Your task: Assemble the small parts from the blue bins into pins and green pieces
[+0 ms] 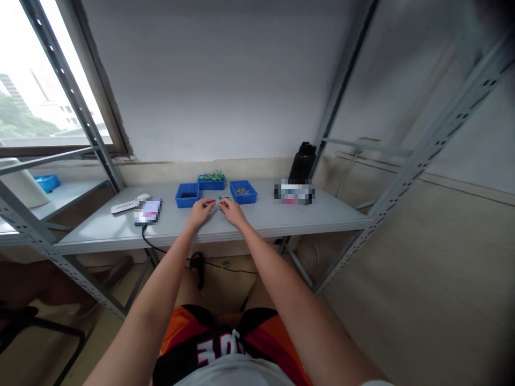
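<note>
My left hand (201, 211) rests on the grey shelf top with its fingers pinched together, pointing right. Across a small gap, my right hand (232, 211) is closed in a pinch too, its fingertips facing the left ones. What either pinch holds is too small to make out. Tiny dark and shiny bits (223, 198) show just at the right fingertips. Behind the left hand stands a blue bin (187, 203) with small dark parts. Another blue bin (246, 200), with small silvery pieces, is behind the right hand. A third blue bin (212, 186) at the back holds green strips.
A phone (148, 210) with a black cable (153, 245) lies on the shelf (265, 217) at left, beside a white device (126, 206). At right stand a black bottle (302, 165) and a blurred-out pack (294, 192). Metal uprights (345, 75) frame both sides.
</note>
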A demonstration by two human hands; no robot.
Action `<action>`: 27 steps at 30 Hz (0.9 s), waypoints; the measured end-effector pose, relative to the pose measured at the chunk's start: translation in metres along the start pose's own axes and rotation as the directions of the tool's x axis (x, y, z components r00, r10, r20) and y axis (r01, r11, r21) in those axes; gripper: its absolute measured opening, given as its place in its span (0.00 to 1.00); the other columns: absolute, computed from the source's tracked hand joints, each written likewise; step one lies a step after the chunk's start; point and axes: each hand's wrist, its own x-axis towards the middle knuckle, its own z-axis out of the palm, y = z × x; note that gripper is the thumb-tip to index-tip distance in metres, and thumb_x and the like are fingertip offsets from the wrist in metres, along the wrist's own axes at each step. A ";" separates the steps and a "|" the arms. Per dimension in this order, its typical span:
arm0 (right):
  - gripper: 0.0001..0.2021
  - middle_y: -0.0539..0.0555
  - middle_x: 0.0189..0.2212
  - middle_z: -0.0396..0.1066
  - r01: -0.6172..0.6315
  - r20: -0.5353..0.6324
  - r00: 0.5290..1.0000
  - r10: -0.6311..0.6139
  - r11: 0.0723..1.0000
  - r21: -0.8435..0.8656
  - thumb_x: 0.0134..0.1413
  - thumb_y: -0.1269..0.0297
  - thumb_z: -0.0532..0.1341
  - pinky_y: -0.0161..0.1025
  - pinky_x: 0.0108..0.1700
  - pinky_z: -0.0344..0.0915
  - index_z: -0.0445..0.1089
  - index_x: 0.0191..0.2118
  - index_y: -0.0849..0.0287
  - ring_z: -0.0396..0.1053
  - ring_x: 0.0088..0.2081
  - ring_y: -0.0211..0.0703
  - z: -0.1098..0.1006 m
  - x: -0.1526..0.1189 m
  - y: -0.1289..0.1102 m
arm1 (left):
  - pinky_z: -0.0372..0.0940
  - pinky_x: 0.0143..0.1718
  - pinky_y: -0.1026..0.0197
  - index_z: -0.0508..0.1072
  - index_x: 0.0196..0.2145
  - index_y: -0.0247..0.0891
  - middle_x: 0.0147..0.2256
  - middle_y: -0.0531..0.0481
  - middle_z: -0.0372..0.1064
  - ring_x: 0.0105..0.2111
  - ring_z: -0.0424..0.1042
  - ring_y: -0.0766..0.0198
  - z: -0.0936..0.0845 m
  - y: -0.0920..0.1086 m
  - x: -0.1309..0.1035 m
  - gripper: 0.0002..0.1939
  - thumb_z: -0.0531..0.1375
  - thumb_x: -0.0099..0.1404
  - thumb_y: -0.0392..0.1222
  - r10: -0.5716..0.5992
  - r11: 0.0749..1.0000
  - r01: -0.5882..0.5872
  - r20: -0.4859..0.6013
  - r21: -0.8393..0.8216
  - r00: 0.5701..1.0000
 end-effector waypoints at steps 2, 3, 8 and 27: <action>0.06 0.50 0.27 0.72 -0.002 -0.009 1.000 0.003 1.000 0.018 0.56 0.60 0.58 0.38 0.40 0.64 0.70 0.35 0.56 0.70 0.32 0.41 0.000 0.000 0.001 | 0.66 0.43 0.57 0.79 0.38 0.35 0.39 0.42 0.77 0.38 0.73 0.57 -0.001 -0.001 0.000 0.12 0.60 0.60 0.44 -0.008 1.000 0.008 0.002 -0.013 1.000; 0.07 0.51 0.27 0.72 -0.009 -0.023 1.000 0.010 1.000 0.024 0.56 0.60 0.57 0.38 0.40 0.64 0.70 0.35 0.55 0.70 0.32 0.41 0.000 0.001 0.002 | 0.66 0.43 0.57 0.79 0.39 0.34 0.39 0.41 0.77 0.37 0.73 0.57 -0.001 -0.003 0.001 0.14 0.61 0.60 0.44 -0.018 1.000 0.018 -0.003 -0.016 1.000; 0.09 0.52 0.28 0.72 -0.029 -0.067 0.997 0.032 0.999 0.038 0.58 0.59 0.55 0.38 0.38 0.65 0.69 0.36 0.55 0.69 0.31 0.41 0.000 0.004 0.006 | 0.65 0.41 0.56 0.78 0.39 0.31 0.38 0.38 0.77 0.36 0.73 0.55 -0.001 -0.007 0.002 0.16 0.60 0.60 0.45 -0.043 0.999 0.043 -0.011 -0.016 0.999; 0.09 0.51 0.27 0.73 0.023 0.025 0.999 -0.020 0.995 -0.097 0.59 0.60 0.56 0.37 0.39 0.62 0.72 0.36 0.57 0.69 0.32 0.40 -0.003 -0.005 -0.010 | 0.66 0.42 0.56 0.77 0.33 0.34 0.35 0.41 0.77 0.36 0.73 0.57 0.000 -0.004 -0.001 0.11 0.59 0.57 0.43 -0.025 0.998 0.027 0.025 -0.057 0.999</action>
